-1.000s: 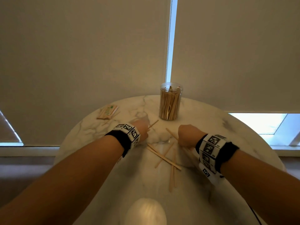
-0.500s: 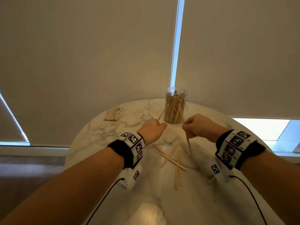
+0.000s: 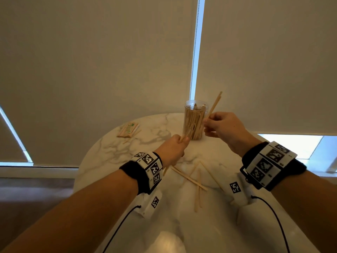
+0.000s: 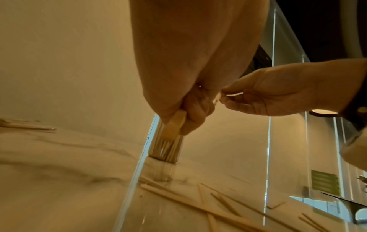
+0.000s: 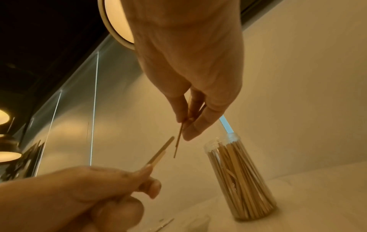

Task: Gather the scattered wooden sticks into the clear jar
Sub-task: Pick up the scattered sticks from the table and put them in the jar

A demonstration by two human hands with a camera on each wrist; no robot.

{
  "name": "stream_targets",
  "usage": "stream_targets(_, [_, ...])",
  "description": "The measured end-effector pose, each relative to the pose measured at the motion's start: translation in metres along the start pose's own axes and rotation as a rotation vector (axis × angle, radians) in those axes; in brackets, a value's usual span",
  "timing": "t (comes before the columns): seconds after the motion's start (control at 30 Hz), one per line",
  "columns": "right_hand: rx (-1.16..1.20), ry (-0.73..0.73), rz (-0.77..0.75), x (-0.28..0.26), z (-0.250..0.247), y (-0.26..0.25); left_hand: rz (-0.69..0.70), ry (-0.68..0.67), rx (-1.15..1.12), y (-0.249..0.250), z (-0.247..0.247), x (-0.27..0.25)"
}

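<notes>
The clear jar [image 3: 194,123], packed with thin pale wooden sticks, stands upright at the far edge of the marble tabletop [image 3: 113,150]. The right hand [image 3: 221,126] pinches one flat stick [image 3: 215,104] beside its rim; the left hand [image 3: 173,149] grips another. Loose sticks [image 3: 191,178] lie crossed nearer.

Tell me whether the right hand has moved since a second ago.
Yes. The right hand has lifted off the table and gone forward to the clear jar, pinching a stick.

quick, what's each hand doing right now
Left hand: pinching a stick.
Right hand: pinching another stick beside the jar.
</notes>
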State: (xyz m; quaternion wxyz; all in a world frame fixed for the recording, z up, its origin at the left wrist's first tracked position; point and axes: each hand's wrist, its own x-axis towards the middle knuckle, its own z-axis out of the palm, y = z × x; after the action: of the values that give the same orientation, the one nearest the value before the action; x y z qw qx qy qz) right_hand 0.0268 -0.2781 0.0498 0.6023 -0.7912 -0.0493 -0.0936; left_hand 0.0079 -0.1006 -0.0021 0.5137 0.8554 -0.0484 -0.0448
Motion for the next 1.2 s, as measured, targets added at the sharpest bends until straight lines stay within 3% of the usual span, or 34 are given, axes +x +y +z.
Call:
stream_targets(0.07, [-0.150, -0.054, 0.015, -0.005, 0.002, 0.003, -0.010, 0.073, -0.025, -0.006, -0.005, 0.003])
stream_targets(0.13, [-0.368, -0.252, 0.038, -0.017, 0.012, 0.006, -0.013, 0.129, -0.110, -0.004, -0.007, 0.006])
stream_targets(0.2, [-0.480, -0.421, 0.034, -0.029, 0.028, 0.009, -0.013, 0.094, -0.158, 0.002, -0.004, 0.007])
stream_targets(0.27, [-0.494, -0.469, 0.003, -0.036, 0.043, 0.011, 0.011, 0.037, -0.101, 0.004, 0.001, 0.008])
stream_targets(0.37, [-0.483, -0.453, 0.016, -0.035, 0.051, 0.014, 0.011, 0.087, -0.014, 0.000, -0.005, 0.016])
stream_targets(0.43, [-0.634, -0.457, 0.038, -0.030, 0.048, 0.016, -0.041, 0.110, 0.096, -0.008, -0.025, 0.024])
stream_targets(0.53, [-1.044, -0.479, 0.069, -0.022, 0.035, 0.025, -0.180, 0.060, 0.460, -0.027, -0.073, 0.042])
stream_targets(0.67, [-1.296, -0.529, 0.147, -0.023, 0.021, 0.039, -0.233, 0.167, 0.871, -0.053, -0.133, 0.068])
stream_targets(0.87, [-1.302, -0.618, 0.249, -0.016, 0.034, 0.046, -0.351, 0.225, 0.987, -0.079, -0.168, 0.108])
stream_targets(1.07, [-1.198, -0.601, 0.158, 0.005, 0.053, 0.058, -0.349, 0.162, 1.033, -0.101, -0.155, 0.126])
stream_targets(1.2, [-1.266, -0.586, 0.066, 0.022, 0.052, 0.063, -0.312, 0.142, 1.109, -0.091, -0.140, 0.117])
